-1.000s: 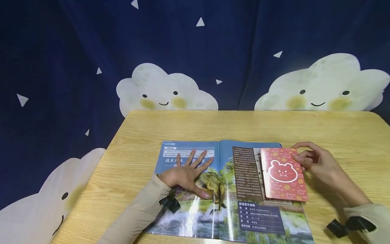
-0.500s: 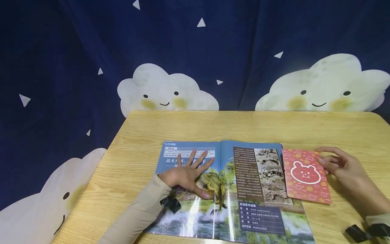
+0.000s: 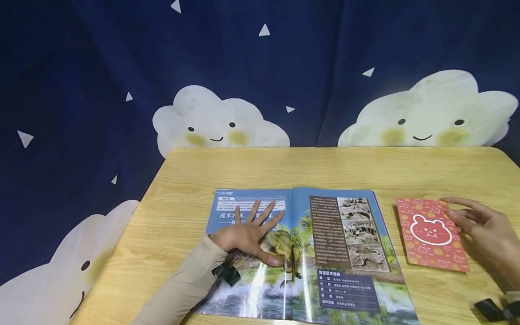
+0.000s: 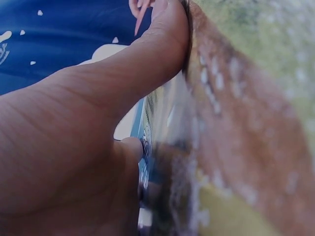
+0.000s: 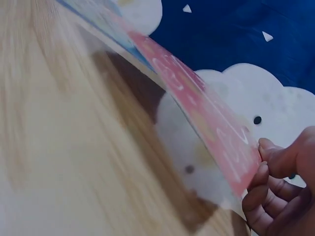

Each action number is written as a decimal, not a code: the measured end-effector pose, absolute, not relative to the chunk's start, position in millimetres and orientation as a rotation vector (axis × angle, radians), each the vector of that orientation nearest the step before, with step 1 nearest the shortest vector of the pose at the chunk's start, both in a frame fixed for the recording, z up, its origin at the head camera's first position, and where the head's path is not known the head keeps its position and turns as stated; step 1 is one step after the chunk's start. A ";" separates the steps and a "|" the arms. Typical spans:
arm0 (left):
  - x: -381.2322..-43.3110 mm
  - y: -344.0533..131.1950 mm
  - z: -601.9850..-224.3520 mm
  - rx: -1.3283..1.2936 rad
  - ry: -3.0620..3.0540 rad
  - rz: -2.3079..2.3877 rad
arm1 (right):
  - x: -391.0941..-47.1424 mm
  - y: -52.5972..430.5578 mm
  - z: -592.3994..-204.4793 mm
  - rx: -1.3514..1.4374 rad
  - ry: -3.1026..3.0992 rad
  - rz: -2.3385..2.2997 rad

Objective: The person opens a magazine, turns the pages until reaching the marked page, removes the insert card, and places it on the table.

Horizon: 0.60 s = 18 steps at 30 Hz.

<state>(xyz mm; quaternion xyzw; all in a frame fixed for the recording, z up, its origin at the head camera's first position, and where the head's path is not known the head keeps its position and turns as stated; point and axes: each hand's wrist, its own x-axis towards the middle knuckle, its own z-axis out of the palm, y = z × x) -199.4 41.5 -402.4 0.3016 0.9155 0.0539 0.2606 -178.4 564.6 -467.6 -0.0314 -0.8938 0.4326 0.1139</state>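
An open magazine (image 3: 349,298) with dinosaur pages lies on the wooden table. My left hand (image 3: 245,234) rests on its left page, fingers spread and straight, covering part of the title and the dinosaur picture. In the left wrist view, the thumb (image 4: 157,44) touches the glossy page. To the right of the magazine, my right hand (image 3: 485,225) pinches the right edge of a thin pink card (image 3: 430,234) printed with a bear's face. The right wrist view shows this pink card (image 5: 202,113) tilted and raised off the tabletop, between thumb and fingers.
The wooden table (image 3: 325,167) extends behind the magazine and to both sides. Behind it hangs a dark blue curtain (image 3: 227,45) with smiling clouds and small white triangles. A small black device (image 3: 227,273) sits at my left wrist.
My right hand has carried the pink card rightward, off the magazine's right page, uncovering the photos printed there. The left hand has stayed in place on the left page.
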 end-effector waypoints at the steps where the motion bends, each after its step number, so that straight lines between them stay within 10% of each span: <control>1: -199.1 41.8 -402.8 0.816 2.481 0.145 | -178.7 569.1 -469.6 -0.092 -2.615 1.252; 18: -198.8 40.6 -404.0 0.829 2.485 0.155 | -182.7 639.5 -495.8 0.243 -2.215 1.923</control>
